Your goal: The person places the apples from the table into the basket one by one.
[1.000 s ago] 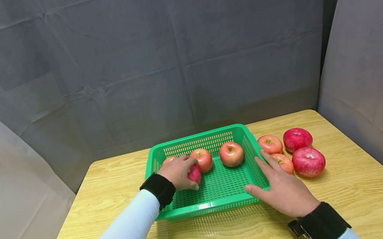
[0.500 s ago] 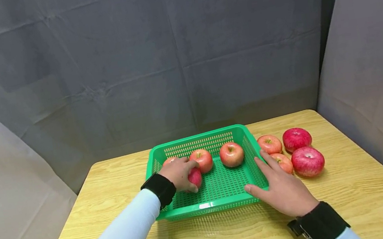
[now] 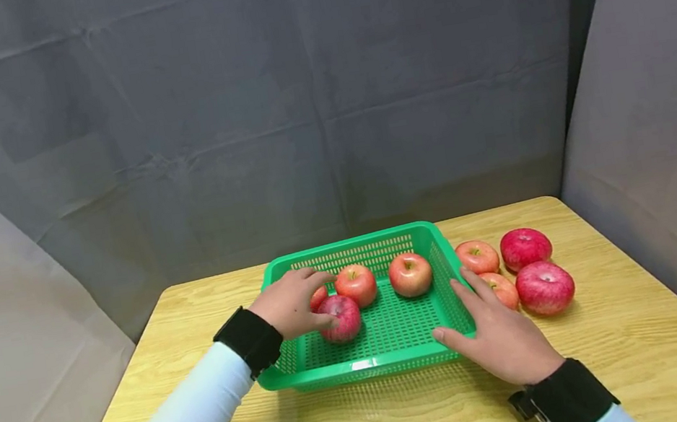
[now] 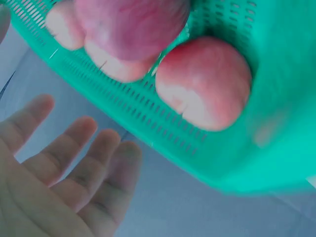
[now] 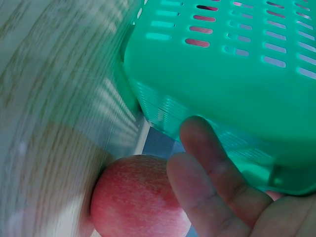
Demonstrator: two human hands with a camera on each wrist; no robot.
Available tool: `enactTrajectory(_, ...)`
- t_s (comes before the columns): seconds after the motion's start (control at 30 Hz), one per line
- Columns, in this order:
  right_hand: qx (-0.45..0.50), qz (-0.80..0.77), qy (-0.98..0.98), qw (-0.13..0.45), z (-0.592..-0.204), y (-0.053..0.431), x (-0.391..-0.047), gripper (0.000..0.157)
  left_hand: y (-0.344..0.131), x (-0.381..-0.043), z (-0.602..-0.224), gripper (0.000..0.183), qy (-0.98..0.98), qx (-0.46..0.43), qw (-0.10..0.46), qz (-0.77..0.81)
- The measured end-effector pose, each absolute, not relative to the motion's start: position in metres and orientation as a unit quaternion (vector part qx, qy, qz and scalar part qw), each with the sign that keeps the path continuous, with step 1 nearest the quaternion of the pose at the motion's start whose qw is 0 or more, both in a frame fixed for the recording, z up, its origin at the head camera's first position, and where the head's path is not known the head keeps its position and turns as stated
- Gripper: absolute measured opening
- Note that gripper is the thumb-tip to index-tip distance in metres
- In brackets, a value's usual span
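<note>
In the head view a green plastic basket (image 3: 368, 365) holds several apples. A dark red apple (image 3: 343, 320) lies towards its left front, also large at the top of the left wrist view. My left hand (image 3: 292, 304) is over the left side, fingers spread and extended, thumb overlapping the dark red apple; the left wrist view shows nothing in its palm. Behind it an apple (image 3: 319, 297) is partly hidden. Two lighter apples, a middle one (image 3: 356, 285) and a right one (image 3: 410, 275), sit farther back. My right hand (image 3: 507, 335) rests with extended fingers at the basket's right rim.
Outside the basket's right side are two lighter apples, a rear one (image 3: 477, 256) and a front one (image 3: 502, 290) partly behind my right hand. Two dark red apples, one rear (image 3: 526, 248) and one front (image 3: 545, 287), lie beyond them on the wooden table (image 3: 646, 333). Grey cloth surrounds it.
My left hand has let go of the dark red apple and drawn back up and to the left, uncovering it in the basket. The right hand stays at the rim.
</note>
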State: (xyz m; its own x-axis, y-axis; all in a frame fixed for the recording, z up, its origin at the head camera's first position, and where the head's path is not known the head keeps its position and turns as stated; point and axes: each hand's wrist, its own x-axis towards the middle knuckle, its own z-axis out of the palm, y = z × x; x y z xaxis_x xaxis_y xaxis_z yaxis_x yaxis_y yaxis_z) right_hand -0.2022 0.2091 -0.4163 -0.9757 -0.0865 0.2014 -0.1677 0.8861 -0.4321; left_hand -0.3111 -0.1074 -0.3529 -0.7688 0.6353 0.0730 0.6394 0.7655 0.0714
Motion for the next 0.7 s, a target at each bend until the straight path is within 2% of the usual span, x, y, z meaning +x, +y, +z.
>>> enactTrajectory(0.27,0.065,0.229,-0.968,0.079,-0.414,0.21,-0.205,0.101,-0.149,-0.291,-0.34,0.068,-0.947,-0.313,0.033,-0.072)
enactTrajectory(0.7,0.065,0.235,-0.967,0.074,-0.415,0.208,-0.204,0.101,-0.189,-0.256,-0.403,0.087,-0.939,-0.248,0.099,-0.217)
